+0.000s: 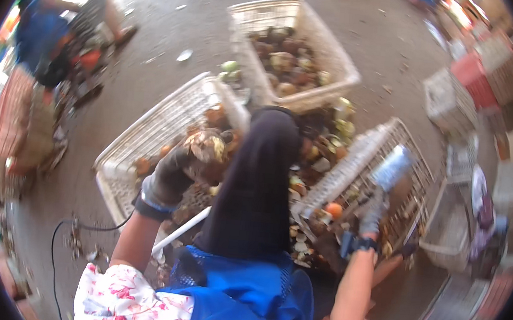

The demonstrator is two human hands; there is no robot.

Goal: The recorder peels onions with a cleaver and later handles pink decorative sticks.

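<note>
My left hand [167,181], in a grey glove, grips a round brown-and-yellow lump [207,145] that looks like a root or bulb. It is above the left white crate [140,121], where more brownish pieces lie. My right hand [373,216], also gloved and with a dark band at the wrist, is closed around a blurred light-blue, blocky object [393,167] whose kind I cannot make out. That hand is over the right white crate [349,163], which holds dark scraps and an orange piece [334,210]. My dark-clad knee [255,178] rises between the crates.
A third white crate [334,53] with brown lumps stands ahead. Peelings [325,148] litter the floor between the crates. A black cable [54,245] curves at left. Another person [49,35] bends at far left. Stacked crates [483,83] line the right side.
</note>
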